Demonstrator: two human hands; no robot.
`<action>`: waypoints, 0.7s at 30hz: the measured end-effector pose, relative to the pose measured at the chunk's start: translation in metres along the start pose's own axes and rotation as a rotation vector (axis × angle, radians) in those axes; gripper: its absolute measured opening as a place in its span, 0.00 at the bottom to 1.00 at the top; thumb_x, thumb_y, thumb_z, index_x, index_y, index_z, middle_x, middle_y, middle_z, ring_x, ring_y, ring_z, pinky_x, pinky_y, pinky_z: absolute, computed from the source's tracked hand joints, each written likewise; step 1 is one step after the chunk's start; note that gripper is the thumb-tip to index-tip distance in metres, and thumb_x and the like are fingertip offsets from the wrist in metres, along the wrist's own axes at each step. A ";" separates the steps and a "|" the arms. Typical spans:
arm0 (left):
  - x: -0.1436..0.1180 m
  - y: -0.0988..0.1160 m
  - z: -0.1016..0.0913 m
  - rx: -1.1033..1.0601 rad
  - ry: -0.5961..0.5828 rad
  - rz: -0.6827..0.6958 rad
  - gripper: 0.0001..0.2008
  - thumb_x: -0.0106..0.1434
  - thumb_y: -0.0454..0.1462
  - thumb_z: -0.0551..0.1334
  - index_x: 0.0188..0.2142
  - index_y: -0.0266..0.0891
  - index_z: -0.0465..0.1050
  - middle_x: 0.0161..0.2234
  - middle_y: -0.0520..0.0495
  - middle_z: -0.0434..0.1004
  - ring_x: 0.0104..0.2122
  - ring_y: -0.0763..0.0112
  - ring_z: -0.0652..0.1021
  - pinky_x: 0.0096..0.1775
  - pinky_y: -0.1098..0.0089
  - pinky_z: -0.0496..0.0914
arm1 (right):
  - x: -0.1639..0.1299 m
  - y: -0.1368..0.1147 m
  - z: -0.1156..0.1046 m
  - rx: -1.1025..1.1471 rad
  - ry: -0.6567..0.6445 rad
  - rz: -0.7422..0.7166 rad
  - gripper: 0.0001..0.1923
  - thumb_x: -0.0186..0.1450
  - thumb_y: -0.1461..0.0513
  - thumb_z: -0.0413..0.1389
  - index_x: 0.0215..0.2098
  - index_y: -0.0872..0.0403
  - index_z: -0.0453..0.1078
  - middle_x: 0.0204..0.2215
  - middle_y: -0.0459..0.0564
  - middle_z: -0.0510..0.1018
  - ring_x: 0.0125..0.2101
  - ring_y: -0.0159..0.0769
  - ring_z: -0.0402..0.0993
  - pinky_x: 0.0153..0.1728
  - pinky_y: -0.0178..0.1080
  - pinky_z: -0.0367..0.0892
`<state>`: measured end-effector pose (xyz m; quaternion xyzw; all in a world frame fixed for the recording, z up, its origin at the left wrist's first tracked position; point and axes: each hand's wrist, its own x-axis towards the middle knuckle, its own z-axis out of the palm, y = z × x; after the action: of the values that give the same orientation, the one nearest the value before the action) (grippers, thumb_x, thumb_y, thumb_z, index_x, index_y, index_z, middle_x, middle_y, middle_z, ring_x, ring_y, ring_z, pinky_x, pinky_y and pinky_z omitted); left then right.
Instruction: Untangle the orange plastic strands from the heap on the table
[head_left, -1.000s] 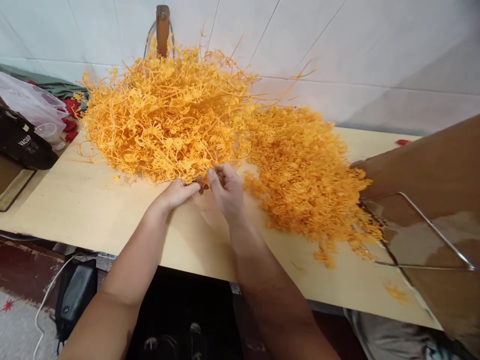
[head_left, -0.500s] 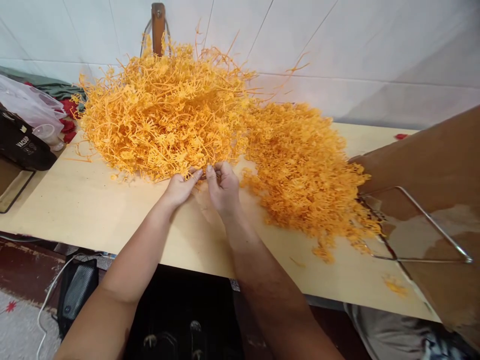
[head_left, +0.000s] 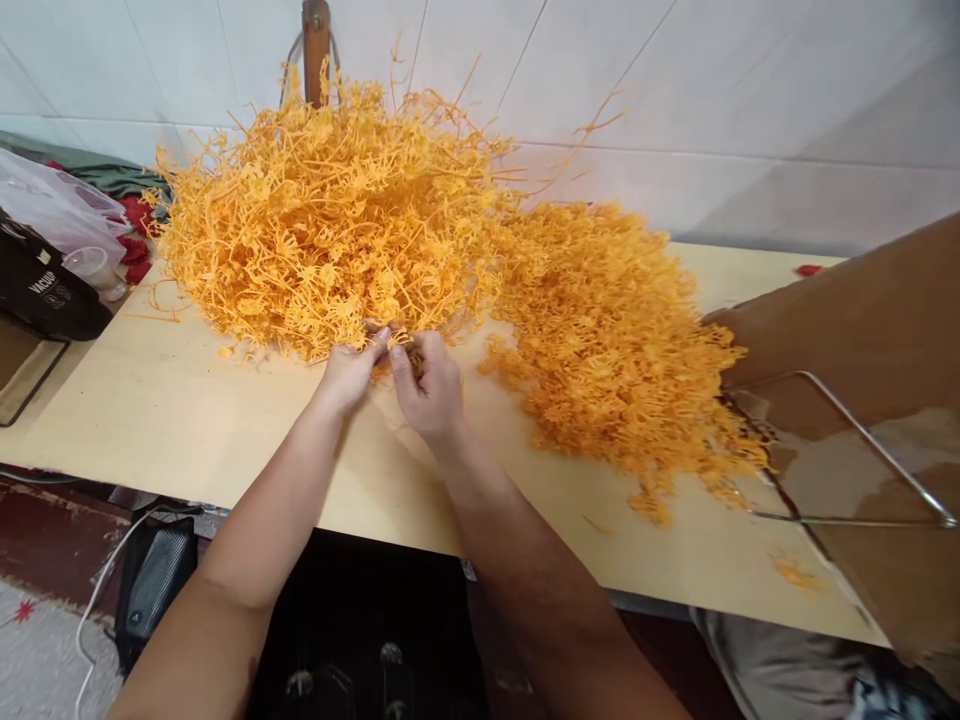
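A big tangled heap of orange plastic sprigs (head_left: 322,220) lies on the pale wooden table (head_left: 150,410) against the tiled wall. To its right spreads a second, denser heap of smaller orange pieces (head_left: 615,330). My left hand (head_left: 349,370) and my right hand (head_left: 424,385) meet at the front edge of the big heap. Their fingertips pinch one small orange sprig (head_left: 394,345) between them, right at the edge of the pile.
A brown bag on a metal wire frame (head_left: 847,450) stands at the table's right end. At far left are a clear plastic bag (head_left: 60,205), a black box (head_left: 45,290) and red bits. A wooden post (head_left: 315,50) rises behind the heap. Cables and a black device (head_left: 150,590) lie on the floor.
Both hands have slid slightly left and forward into the front edge of the big heap, still joined at the fingertips. The heaps have not shifted.
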<state>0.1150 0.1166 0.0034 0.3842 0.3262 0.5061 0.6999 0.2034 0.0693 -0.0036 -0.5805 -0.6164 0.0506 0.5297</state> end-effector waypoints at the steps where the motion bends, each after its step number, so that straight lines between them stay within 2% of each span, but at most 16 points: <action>1: 0.000 0.001 -0.001 0.011 -0.018 0.007 0.14 0.43 0.41 0.68 0.28 0.34 0.74 0.30 0.49 0.78 0.38 0.67 0.76 0.47 0.64 0.67 | 0.000 0.000 0.000 0.043 -0.050 0.021 0.09 0.63 0.56 0.46 0.30 0.53 0.58 0.24 0.46 0.68 0.24 0.30 0.64 0.26 0.35 0.59; 4: 0.001 0.001 -0.003 0.104 -0.033 0.044 0.14 0.41 0.40 0.69 0.27 0.34 0.74 0.30 0.49 0.78 0.40 0.65 0.76 0.49 0.63 0.65 | 0.001 0.002 0.000 0.168 -0.135 0.077 0.10 0.63 0.55 0.47 0.31 0.54 0.60 0.26 0.47 0.70 0.27 0.31 0.65 0.29 0.36 0.61; 7: 0.003 0.000 -0.003 0.135 -0.034 0.067 0.13 0.40 0.39 0.70 0.27 0.35 0.74 0.30 0.49 0.78 0.40 0.66 0.76 0.49 0.64 0.65 | 0.002 0.004 0.000 0.244 -0.134 0.128 0.13 0.63 0.54 0.46 0.28 0.53 0.61 0.24 0.46 0.69 0.26 0.30 0.64 0.29 0.36 0.61; 10: 0.004 -0.001 -0.003 0.087 0.018 0.020 0.14 0.40 0.39 0.70 0.26 0.34 0.73 0.29 0.49 0.78 0.39 0.66 0.76 0.48 0.63 0.67 | 0.003 0.006 0.001 0.259 -0.149 0.150 0.16 0.63 0.53 0.45 0.23 0.53 0.61 0.19 0.44 0.64 0.22 0.29 0.61 0.27 0.35 0.59; 13: 0.002 -0.001 -0.002 0.007 0.063 -0.056 0.14 0.42 0.39 0.69 0.28 0.34 0.73 0.30 0.49 0.78 0.39 0.65 0.76 0.47 0.62 0.68 | 0.008 0.005 -0.004 0.349 -0.259 0.109 0.18 0.62 0.51 0.47 0.21 0.53 0.62 0.19 0.44 0.64 0.23 0.30 0.61 0.29 0.36 0.60; 15: 0.000 0.000 -0.002 -0.044 0.050 -0.095 0.12 0.44 0.38 0.69 0.28 0.34 0.72 0.29 0.49 0.77 0.38 0.66 0.77 0.46 0.62 0.68 | 0.011 0.004 -0.009 0.457 -0.336 0.086 0.18 0.61 0.50 0.48 0.20 0.53 0.62 0.19 0.44 0.64 0.24 0.30 0.62 0.30 0.36 0.60; 18: 0.000 0.001 -0.004 -0.093 0.041 -0.155 0.08 0.48 0.36 0.66 0.27 0.33 0.71 0.26 0.49 0.76 0.32 0.70 0.78 0.42 0.65 0.71 | 0.012 -0.001 -0.018 0.640 -0.366 0.129 0.18 0.60 0.51 0.51 0.19 0.54 0.60 0.17 0.42 0.59 0.19 0.26 0.56 0.25 0.34 0.57; 21: 0.006 0.000 -0.007 -0.109 0.139 -0.198 0.06 0.54 0.36 0.62 0.27 0.33 0.69 0.21 0.51 0.74 0.22 0.77 0.75 0.33 0.71 0.71 | 0.006 -0.009 -0.020 0.817 -0.417 0.184 0.19 0.59 0.51 0.52 0.18 0.54 0.59 0.16 0.41 0.56 0.17 0.24 0.50 0.19 0.32 0.50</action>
<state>0.1105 0.1237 0.0000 0.2753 0.3824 0.4768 0.7421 0.2132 0.0596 0.0151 -0.3540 -0.5853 0.4514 0.5730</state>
